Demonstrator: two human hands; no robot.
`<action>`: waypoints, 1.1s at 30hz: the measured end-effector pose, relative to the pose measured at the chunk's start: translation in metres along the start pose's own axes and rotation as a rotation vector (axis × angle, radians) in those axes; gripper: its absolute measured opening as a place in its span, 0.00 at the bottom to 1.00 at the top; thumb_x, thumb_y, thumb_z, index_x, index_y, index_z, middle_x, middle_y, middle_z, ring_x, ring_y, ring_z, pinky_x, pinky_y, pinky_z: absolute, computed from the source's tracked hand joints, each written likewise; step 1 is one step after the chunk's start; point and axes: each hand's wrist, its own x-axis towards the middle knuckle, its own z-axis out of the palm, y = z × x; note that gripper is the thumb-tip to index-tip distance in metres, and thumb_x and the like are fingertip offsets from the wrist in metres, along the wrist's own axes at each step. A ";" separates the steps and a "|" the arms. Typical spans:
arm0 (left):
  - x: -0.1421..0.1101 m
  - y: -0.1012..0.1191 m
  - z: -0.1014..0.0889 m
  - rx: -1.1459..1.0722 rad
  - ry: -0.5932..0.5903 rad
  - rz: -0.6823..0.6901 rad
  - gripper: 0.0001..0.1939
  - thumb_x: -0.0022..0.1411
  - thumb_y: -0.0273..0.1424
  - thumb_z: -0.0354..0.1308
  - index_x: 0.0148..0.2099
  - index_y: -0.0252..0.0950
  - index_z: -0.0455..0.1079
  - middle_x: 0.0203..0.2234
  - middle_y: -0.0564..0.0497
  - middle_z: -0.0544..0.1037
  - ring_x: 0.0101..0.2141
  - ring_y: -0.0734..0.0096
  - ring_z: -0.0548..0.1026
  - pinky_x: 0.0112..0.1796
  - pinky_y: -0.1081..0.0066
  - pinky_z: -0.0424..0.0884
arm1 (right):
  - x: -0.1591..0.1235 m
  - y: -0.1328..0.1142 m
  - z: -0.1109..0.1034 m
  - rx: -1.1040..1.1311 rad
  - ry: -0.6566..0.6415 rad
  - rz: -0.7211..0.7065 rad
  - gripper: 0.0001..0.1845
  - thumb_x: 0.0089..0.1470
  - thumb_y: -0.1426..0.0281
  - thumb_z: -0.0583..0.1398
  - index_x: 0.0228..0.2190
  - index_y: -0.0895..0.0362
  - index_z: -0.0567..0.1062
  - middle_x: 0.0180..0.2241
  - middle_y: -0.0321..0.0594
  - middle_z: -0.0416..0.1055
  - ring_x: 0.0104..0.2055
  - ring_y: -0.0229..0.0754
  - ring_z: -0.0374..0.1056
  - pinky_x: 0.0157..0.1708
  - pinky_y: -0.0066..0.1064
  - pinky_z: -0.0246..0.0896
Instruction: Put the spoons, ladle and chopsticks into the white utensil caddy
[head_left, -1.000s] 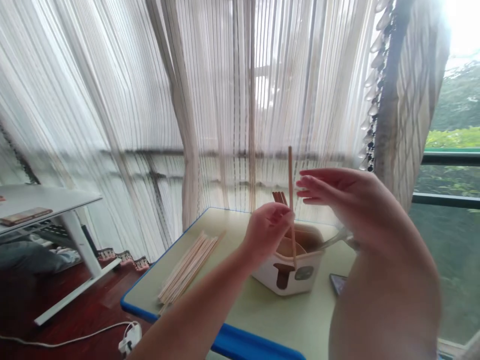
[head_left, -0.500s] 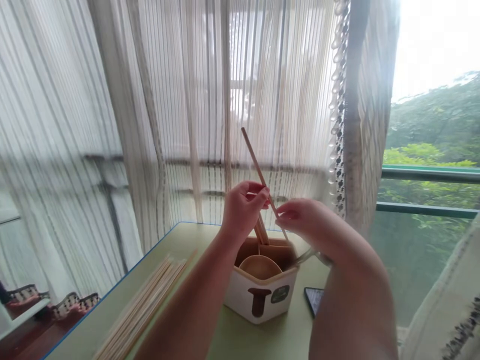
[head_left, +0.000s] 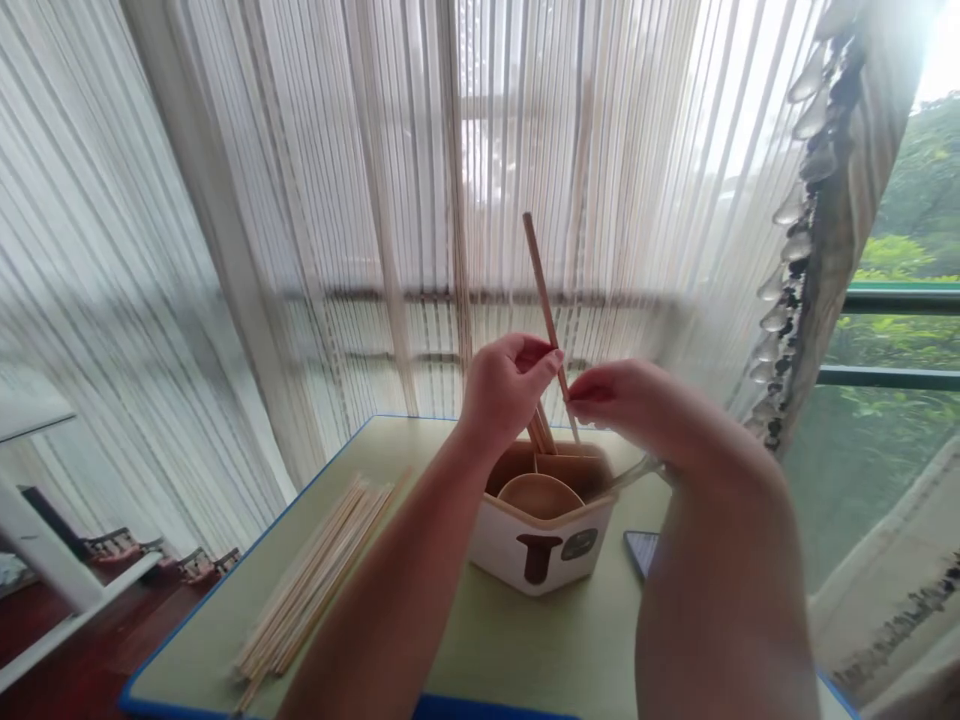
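My left hand (head_left: 510, 385) pinches a slim pair of wooden chopsticks (head_left: 540, 270) between thumb and fingers. They tilt, upper ends leaning left, above a white utensil holder (head_left: 499, 545) with a brown inside. Lower down, my right hand (head_left: 626, 395) is closed at the chopsticks, its fingertips on them. A thin, pale lower end points down toward the holder's back compartment. More chopsticks (head_left: 541, 435) stand in that compartment, partly behind my left hand. A round brown bowl shape (head_left: 540, 495) fills the front of the holder. A metal utensil handle (head_left: 634, 474) sticks out to the right.
A bundle of loose chopsticks (head_left: 322, 580) lies on the left of the pale green table (head_left: 525, 650), which has a blue edge. A phone (head_left: 642, 550) lies right of the holder, partly under my right forearm. Striped sheer curtains (head_left: 360, 180) hang behind.
The view has shifted, showing more of the table's near edge. Both hands stay on the chopsticks, which now stand somewhat more upright.
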 end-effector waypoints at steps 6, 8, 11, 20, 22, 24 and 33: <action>0.006 -0.006 -0.007 0.068 0.250 0.066 0.11 0.55 0.38 0.58 0.36 0.35 0.73 0.27 0.50 0.78 0.27 0.74 0.75 0.29 0.74 0.71 | 0.005 -0.006 0.006 -0.123 -0.069 0.047 0.07 0.44 0.71 0.59 0.27 0.55 0.78 0.25 0.37 0.75 0.26 0.36 0.67 0.27 0.25 0.59; 0.009 -0.009 -0.010 0.052 0.283 0.072 0.12 0.55 0.39 0.58 0.35 0.35 0.73 0.26 0.50 0.78 0.28 0.74 0.75 0.30 0.74 0.71 | 0.006 -0.008 0.008 -0.129 -0.089 0.050 0.07 0.44 0.72 0.59 0.27 0.54 0.78 0.25 0.36 0.75 0.26 0.36 0.67 0.27 0.25 0.59; 0.013 -0.015 -0.014 0.010 0.257 0.042 0.14 0.55 0.41 0.58 0.34 0.34 0.73 0.25 0.50 0.78 0.25 0.75 0.74 0.28 0.74 0.71 | 0.007 -0.009 0.010 -0.149 -0.097 0.059 0.07 0.45 0.72 0.59 0.27 0.54 0.78 0.25 0.36 0.75 0.26 0.35 0.66 0.26 0.25 0.58; 0.012 -0.013 -0.006 -0.230 0.236 0.066 0.12 0.54 0.39 0.60 0.38 0.36 0.74 0.29 0.50 0.79 0.30 0.74 0.76 0.33 0.73 0.72 | 0.007 -0.013 0.009 -0.196 -0.057 0.038 0.07 0.45 0.71 0.59 0.27 0.56 0.78 0.25 0.38 0.75 0.26 0.36 0.66 0.26 0.25 0.57; 0.011 -0.013 -0.003 -0.269 0.185 0.031 0.12 0.52 0.37 0.61 0.38 0.36 0.74 0.30 0.49 0.79 0.33 0.72 0.76 0.34 0.73 0.73 | 0.009 -0.011 0.012 -0.217 -0.112 0.035 0.07 0.45 0.70 0.59 0.26 0.57 0.78 0.24 0.38 0.74 0.25 0.36 0.66 0.25 0.25 0.56; 0.010 -0.014 -0.001 -0.262 0.119 -0.005 0.12 0.52 0.35 0.62 0.38 0.36 0.74 0.31 0.49 0.79 0.35 0.71 0.77 0.35 0.72 0.73 | 0.011 -0.007 0.015 -0.242 -0.179 0.065 0.07 0.44 0.71 0.59 0.25 0.57 0.78 0.22 0.38 0.73 0.23 0.35 0.65 0.23 0.26 0.54; 0.013 -0.028 -0.002 -0.149 0.048 -0.061 0.11 0.52 0.35 0.61 0.37 0.35 0.75 0.31 0.48 0.79 0.34 0.69 0.77 0.37 0.69 0.73 | 0.011 -0.002 0.013 -0.136 -0.189 0.068 0.11 0.50 0.67 0.57 0.31 0.57 0.79 0.27 0.41 0.75 0.25 0.36 0.67 0.25 0.24 0.58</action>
